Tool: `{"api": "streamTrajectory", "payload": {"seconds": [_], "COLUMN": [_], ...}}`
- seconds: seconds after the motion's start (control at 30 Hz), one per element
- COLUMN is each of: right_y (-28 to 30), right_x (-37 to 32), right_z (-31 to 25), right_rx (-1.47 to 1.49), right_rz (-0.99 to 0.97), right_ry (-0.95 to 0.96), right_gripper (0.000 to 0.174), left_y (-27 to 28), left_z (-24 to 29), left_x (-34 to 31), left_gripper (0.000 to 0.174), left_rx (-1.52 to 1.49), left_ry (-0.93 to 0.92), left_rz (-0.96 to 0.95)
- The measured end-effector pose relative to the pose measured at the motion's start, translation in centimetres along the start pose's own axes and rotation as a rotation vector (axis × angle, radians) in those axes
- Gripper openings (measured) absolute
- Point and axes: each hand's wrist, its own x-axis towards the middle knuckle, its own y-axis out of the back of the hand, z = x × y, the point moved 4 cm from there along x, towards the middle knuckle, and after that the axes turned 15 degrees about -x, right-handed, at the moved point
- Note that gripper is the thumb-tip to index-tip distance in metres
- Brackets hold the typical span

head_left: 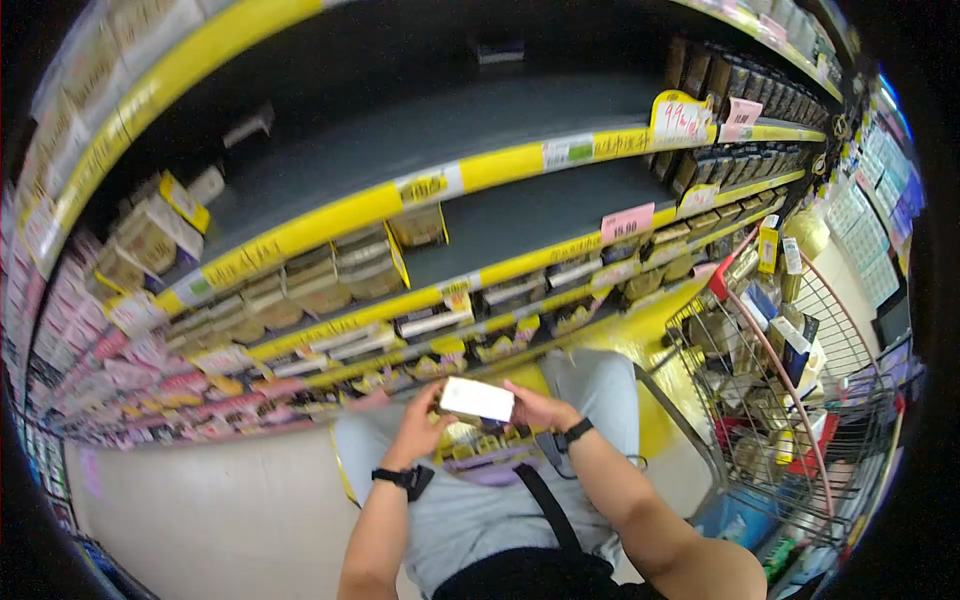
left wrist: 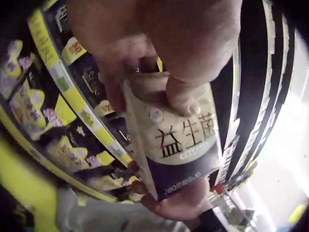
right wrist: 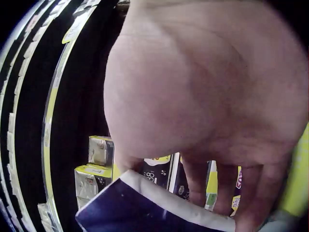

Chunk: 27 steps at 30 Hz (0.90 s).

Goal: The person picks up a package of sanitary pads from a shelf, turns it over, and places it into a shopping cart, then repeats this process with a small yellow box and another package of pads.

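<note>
Over the lap in the head view, both hands hold a boxy cream-and-navy pack (head_left: 478,400), its pale side facing up. My left hand (head_left: 425,425) grips one end; in the left wrist view its thumb lies over the cream front of the pack (left wrist: 178,137), which bears large printed characters. At the opposite end is my right hand (head_left: 540,408). The right wrist view has this hand's palm (right wrist: 203,82) filling the middle, with the fingers reaching down at the pack's navy edge (right wrist: 145,208).
Shelves with a yellow price rail (head_left: 515,170) run across the front, with rows of packs (head_left: 330,270) on the lower levels. To the right stands a wire shopping cart (head_left: 850,480) filled with goods. Pale floor (head_left: 200,500) extends at the left.
</note>
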Motion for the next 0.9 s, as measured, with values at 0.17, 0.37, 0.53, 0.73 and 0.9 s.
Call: {"api": "streamTrajectory", "payload": {"seconds": [0.17, 0.37, 0.53, 0.73, 0.9], "right_y": [-1.4, -3.5, -4.0, -1.8, 0.3], "right_x": [-1.6, -0.3, 0.3, 1.6, 3.6], "right_z": [-1.9, -3.5, -3.6, -0.7, 0.2], "right_rx": [-0.114, 0.153, 0.413, 0.197, 0.133], "right_rz": [0.052, -0.044, -0.021, 0.417, 0.51], "right_ry": [-0.056, 0.021, 0.098, 0.129, 0.275], "right_gripper": [0.054, 0.052, 0.047, 0.036, 0.035], "left_y": [0.1, 1.1, 0.2, -2.1, -2.5], "left_z": [-1.8, -4.3, -5.1, -3.3, -4.4], "left_x": [0.0, 1.5, 2.2, 4.0, 4.6], "left_gripper": [0.058, 0.042, 0.042, 0.048, 0.045], "left_rx": [-0.314, -0.585, -0.731, -0.446, -0.428], "left_ry": [-0.074, -0.029, 0.036, -0.01, 0.02], "left_rz": [0.104, 0.233, 0.121, 0.117, 0.14]}}
